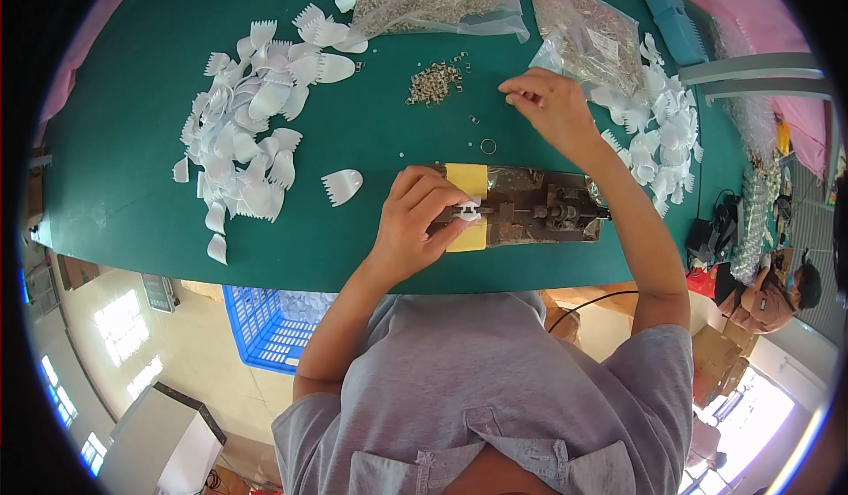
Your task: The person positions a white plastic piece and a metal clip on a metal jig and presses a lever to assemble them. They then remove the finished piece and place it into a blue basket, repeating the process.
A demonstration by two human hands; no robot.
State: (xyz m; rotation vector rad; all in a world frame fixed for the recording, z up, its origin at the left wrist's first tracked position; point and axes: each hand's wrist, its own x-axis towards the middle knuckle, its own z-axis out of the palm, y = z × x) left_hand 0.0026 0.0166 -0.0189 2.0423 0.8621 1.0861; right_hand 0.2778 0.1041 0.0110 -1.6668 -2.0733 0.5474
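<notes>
My left hand (412, 219) pinches a small white plastic piece (469, 211) at the left part of a dark metal fixture (530, 226), beside a yellow band (466, 177) wrapped around it. Fingers hide most of that piece. Farther off to the right, my right hand (555, 111) is raised over the table, thumb and fingertips together; whatever they may hold is too small to tell. To its left lies a heap of small metal clips (431, 84). One loose clip (474, 120) and a metal ring (488, 146) lie between heap and fixture.
White toothed plastic pieces (252, 98) are heaped on the left, with one apart (342, 187); another heap (658, 146) lies right. Two clear bags of metal parts (433, 0) (587, 36) and a teal case (674, 20) stand behind. Below the green table (132, 186) is a blue crate (256, 332).
</notes>
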